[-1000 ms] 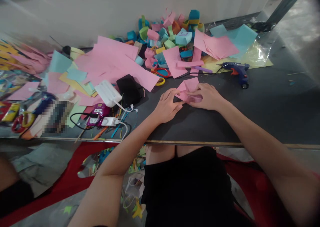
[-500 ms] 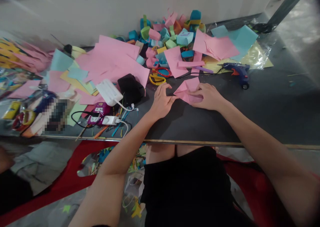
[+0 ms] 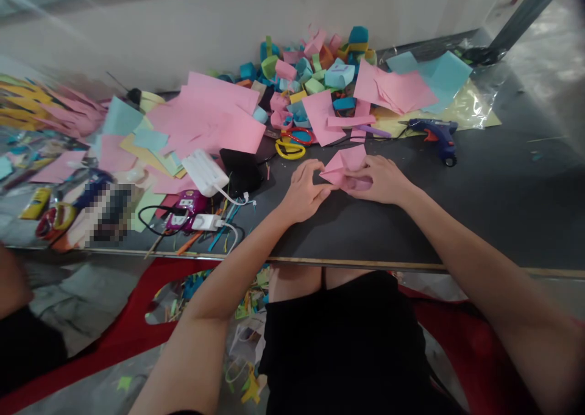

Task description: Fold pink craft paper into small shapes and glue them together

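Observation:
A small folded pink paper (image 3: 346, 161) lies on the dark table (image 3: 484, 208) in front of me. My left hand (image 3: 305, 191) pinches its left corner with curled fingers. My right hand (image 3: 382, 180) rests on its right side, fingers pressing the paper down onto the table. Part of the sheet is hidden under that hand.
Loose pink sheets (image 3: 214, 119) and a heap of folded coloured paper pieces (image 3: 311, 67) fill the back. Scissors (image 3: 292, 144), a blue glue gun (image 3: 436, 133), a white power bank (image 3: 205, 171), a black pouch (image 3: 240, 168) and cables lie around. Another person's arm (image 3: 11, 281) shows at left.
My left hand slid off the paper's middle to its left corner and now pinches it. The large pink sheet over the scissors and pouch has shifted back, uncovering them. My right hand stayed.

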`<move>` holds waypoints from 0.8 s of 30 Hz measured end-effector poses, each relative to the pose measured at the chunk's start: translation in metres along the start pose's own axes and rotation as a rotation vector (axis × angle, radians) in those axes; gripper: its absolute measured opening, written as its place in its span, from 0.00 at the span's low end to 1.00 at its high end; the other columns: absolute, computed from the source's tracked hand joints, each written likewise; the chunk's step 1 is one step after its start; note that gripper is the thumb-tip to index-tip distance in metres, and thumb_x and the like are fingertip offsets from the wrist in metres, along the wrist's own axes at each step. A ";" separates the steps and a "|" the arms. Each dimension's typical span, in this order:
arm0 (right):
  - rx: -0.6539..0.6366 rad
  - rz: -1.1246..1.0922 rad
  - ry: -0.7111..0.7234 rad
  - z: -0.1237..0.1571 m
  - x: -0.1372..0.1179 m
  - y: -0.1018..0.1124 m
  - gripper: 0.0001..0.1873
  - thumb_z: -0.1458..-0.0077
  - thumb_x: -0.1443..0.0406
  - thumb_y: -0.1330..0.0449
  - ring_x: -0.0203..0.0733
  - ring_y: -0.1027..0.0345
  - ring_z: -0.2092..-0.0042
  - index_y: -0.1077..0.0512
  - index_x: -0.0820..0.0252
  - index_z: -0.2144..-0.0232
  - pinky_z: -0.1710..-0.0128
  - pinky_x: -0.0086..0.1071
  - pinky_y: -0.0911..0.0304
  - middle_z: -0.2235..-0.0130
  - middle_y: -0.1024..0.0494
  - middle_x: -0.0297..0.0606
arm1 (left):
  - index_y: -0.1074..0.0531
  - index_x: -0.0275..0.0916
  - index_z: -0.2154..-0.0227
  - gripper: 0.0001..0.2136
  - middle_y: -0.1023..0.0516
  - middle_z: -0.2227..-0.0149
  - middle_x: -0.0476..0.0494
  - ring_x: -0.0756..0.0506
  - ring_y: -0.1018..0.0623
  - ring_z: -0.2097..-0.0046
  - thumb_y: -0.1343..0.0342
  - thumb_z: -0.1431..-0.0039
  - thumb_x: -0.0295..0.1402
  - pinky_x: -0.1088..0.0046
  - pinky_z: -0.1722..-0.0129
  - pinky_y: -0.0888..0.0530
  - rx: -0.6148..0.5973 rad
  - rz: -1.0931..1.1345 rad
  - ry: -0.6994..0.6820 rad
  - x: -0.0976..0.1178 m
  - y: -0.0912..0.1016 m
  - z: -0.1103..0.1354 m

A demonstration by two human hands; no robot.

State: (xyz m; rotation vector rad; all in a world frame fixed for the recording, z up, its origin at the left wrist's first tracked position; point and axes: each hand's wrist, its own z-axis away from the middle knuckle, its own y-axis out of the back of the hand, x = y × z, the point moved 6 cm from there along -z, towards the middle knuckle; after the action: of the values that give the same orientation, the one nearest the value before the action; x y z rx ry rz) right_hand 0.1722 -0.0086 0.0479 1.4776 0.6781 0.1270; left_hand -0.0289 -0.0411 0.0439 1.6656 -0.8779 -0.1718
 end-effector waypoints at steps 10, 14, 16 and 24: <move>-0.020 -0.020 -0.008 0.000 -0.001 0.002 0.30 0.44 0.49 0.34 0.60 0.32 0.49 0.21 0.47 0.40 0.48 0.50 0.38 0.52 0.24 0.47 | 0.17 0.41 0.53 0.36 0.30 0.40 0.36 0.36 0.39 0.31 0.70 0.25 0.55 0.49 0.27 0.42 -0.008 0.030 0.099 -0.008 -0.007 -0.005; -0.003 -0.026 0.015 0.000 0.001 0.000 0.30 0.44 0.48 0.35 0.60 0.32 0.49 0.20 0.47 0.41 0.48 0.50 0.38 0.53 0.24 0.47 | 0.16 0.40 0.56 0.33 0.31 0.41 0.37 0.36 0.39 0.31 0.67 0.24 0.52 0.48 0.27 0.42 0.040 0.002 0.132 -0.016 -0.002 -0.003; -0.003 -0.022 0.021 0.000 0.002 0.000 0.30 0.44 0.48 0.35 0.60 0.32 0.49 0.20 0.47 0.41 0.49 0.50 0.38 0.53 0.24 0.47 | 0.16 0.39 0.57 0.31 0.31 0.41 0.36 0.35 0.38 0.31 0.64 0.23 0.50 0.46 0.28 0.42 0.074 -0.020 0.155 -0.022 0.002 -0.002; -0.022 -0.028 0.006 -0.001 0.001 0.001 0.30 0.43 0.48 0.34 0.60 0.31 0.48 0.20 0.50 0.41 0.46 0.51 0.38 0.52 0.23 0.47 | 0.24 0.38 0.42 0.25 0.25 0.38 0.34 0.38 0.31 0.31 0.62 0.23 0.44 0.51 0.28 0.36 0.073 -0.056 0.049 -0.025 0.000 -0.011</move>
State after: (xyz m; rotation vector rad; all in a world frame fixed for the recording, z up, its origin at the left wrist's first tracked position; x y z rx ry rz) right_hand 0.1726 -0.0078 0.0482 1.4462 0.6998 0.1172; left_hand -0.0409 -0.0169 0.0385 1.7561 -0.8094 -0.1381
